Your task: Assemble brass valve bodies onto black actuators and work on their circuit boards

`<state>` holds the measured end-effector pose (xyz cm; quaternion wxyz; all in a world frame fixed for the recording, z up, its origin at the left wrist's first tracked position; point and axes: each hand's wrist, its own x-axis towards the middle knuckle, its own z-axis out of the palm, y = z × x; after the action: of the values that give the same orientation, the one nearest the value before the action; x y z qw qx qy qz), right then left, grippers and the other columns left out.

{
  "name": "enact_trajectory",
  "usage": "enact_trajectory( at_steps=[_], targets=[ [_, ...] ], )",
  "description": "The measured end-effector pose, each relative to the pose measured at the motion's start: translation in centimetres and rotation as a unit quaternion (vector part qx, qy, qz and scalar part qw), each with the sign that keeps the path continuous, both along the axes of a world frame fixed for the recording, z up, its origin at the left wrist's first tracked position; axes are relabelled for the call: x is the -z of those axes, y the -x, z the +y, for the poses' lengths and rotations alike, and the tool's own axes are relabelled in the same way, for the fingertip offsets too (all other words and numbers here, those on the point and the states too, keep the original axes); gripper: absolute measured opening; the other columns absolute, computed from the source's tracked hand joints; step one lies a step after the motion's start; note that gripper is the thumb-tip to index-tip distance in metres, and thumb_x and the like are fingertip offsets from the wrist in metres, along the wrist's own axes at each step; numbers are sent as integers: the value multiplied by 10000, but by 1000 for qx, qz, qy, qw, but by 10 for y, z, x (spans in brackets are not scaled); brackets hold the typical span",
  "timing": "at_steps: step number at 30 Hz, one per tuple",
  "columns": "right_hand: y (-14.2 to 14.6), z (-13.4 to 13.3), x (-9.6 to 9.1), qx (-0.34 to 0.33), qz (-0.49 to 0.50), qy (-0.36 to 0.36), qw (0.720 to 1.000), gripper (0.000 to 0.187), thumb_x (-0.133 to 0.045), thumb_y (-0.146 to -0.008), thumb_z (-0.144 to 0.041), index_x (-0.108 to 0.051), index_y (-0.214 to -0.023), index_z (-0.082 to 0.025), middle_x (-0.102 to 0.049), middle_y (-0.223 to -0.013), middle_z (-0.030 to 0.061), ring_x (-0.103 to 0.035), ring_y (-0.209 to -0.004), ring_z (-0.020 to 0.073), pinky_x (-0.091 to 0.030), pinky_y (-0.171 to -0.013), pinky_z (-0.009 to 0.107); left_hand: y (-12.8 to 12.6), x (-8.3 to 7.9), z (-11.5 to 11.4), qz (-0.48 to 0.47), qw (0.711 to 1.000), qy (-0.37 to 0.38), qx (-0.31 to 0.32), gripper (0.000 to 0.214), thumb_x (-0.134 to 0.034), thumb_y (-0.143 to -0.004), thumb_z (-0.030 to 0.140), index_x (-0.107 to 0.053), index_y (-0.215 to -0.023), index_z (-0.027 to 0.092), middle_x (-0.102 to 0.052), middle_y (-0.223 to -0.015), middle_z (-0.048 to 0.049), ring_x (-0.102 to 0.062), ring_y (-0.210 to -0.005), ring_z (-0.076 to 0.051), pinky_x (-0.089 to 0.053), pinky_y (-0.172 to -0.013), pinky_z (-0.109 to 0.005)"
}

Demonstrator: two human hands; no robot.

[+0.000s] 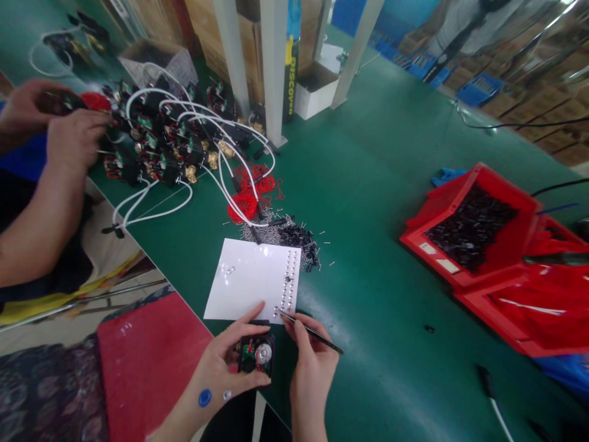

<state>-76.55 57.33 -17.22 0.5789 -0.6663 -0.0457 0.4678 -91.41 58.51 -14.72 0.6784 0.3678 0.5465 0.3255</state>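
Note:
My left hand (221, 362) grips a small black housing (248, 363) by its sides, near the table's front edge. Inside it show a green circuit board, red wires and a round silver part (263, 353). Tweezers (317, 337), held pen-like, are in my right hand (310, 368). Their tip is at the lower end of rows of small silver round pieces (289, 270) on a white sheet (248, 279); whether it pinches one I cannot tell. A blue dot and a silver piece are on my left wrist.
Beyond the sheet lie loose screws and black parts (299, 238), red wire bundles (243, 205) and several wired assemblies (161, 141) with white cables. Another person's hands (73, 132) work at the left. Red bins (464, 227) stand at the right; table posts (275, 73) rise behind.

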Motion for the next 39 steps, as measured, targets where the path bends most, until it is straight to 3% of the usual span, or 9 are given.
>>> enact_trajectory(
  at_steps=[4,10,23,33,36,39],
  targets=[
    [-1,0,3,22,17,11,1000,332,-867,-672,-361,-751,-869,-121,-795,-864,112,-765,-765,225,-627,-731,317,2,4,-1,-8,1000,0,-3,570,-987,-555,434,-810,-1057,228,-502,-1567,-190,-671,-1216,-369,-600,-895,-365],
    [-4,1,5,38,33,19,999,405,-905,-635,-380,-736,-889,-114,-795,-845,117,-770,-744,225,-630,-723,317,7,11,-2,-5,1000,-9,27,568,-981,-577,387,-799,-1087,217,-473,-1588,-193,-630,-1276,-399,-600,-925,-385],
    [-4,3,2,46,41,20,998,448,-931,-608,-406,-722,-873,-110,-792,-826,124,-775,-724,227,-638,-712,314,1,3,-1,-13,1000,8,-5,572,-993,-546,415,-805,-1050,220,-503,-1565,-191,-652,-1239,-397,-607,-901,-394],
    [-4,2,3,53,42,13,998,459,-948,-601,-416,-728,-866,-112,-791,-831,128,-777,-726,246,-654,-723,355,7,11,-2,10,999,-25,27,560,-972,-583,425,-801,-1080,233,-499,-1562,-187,-614,-1279,-405,-585,-953,-424],
    [-5,1,3,62,58,7,996,438,-950,-604,-401,-731,-861,-122,-790,-826,113,-778,-732,237,-652,-705,323,6,12,-1,30,998,-47,11,537,-963,-585,454,-811,-1058,251,-596,-1448,-165,-611,-1269,-389,-585,-942,-399],
    [-9,0,0,68,86,1,994,419,-962,-577,-398,-740,-819,-138,-784,-796,93,-777,-719,231,-649,-669,292,6,11,-1,44,998,-39,4,546,-976,-546,452,-823,-1024,236,-728,-1166,-131,-685,-1098,-339,-594,-883,-359]
  ],
)
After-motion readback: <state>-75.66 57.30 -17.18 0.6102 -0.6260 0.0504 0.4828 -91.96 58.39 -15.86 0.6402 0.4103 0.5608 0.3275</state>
